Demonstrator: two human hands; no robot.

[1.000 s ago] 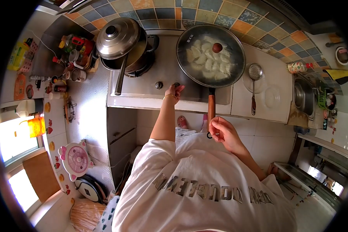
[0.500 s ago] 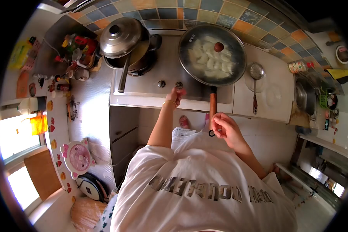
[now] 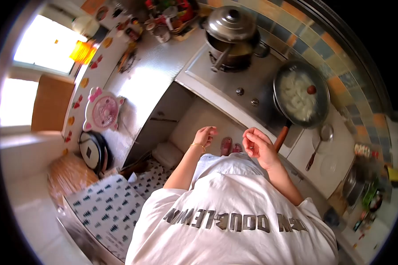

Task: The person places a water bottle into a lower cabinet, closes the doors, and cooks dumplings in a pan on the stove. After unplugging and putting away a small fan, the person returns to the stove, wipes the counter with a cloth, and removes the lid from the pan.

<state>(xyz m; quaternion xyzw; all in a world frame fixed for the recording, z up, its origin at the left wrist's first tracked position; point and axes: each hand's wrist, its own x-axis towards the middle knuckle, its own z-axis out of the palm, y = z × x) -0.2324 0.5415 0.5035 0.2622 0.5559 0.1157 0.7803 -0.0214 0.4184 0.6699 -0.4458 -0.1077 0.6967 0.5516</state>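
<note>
My left hand point(image 3: 205, 136), with a thin bracelet at the wrist, hangs in front of the stove with its fingers curled together and nothing visible in them. To its right, my right hand point(image 3: 258, 145) has its fingers bent in towards the thumb, with no object showing. It is nearest to the wooden handle point(image 3: 282, 138) of a frying pan but does not appear to grip it. Pale dumplings point(image 3: 298, 96) lie under the pan's glass lid point(image 3: 291, 79). Two knobs point(image 3: 254, 102) are on the stove front.
A dark pot point(image 3: 234, 49) with a tilted metal lid point(image 3: 231, 24) stands on the other burner. A slotted spoon point(image 3: 326, 132) lies on the right counter. A pink fan point(image 3: 104, 111) and a round black-rimmed appliance point(image 3: 92, 152) are on the left. The sink point(image 3: 354, 180) is at far right.
The view has turned towards the left counter, and the stove now appears further right and tilted. My left hand has come away from the stove knob. My right hand remains curled.
</note>
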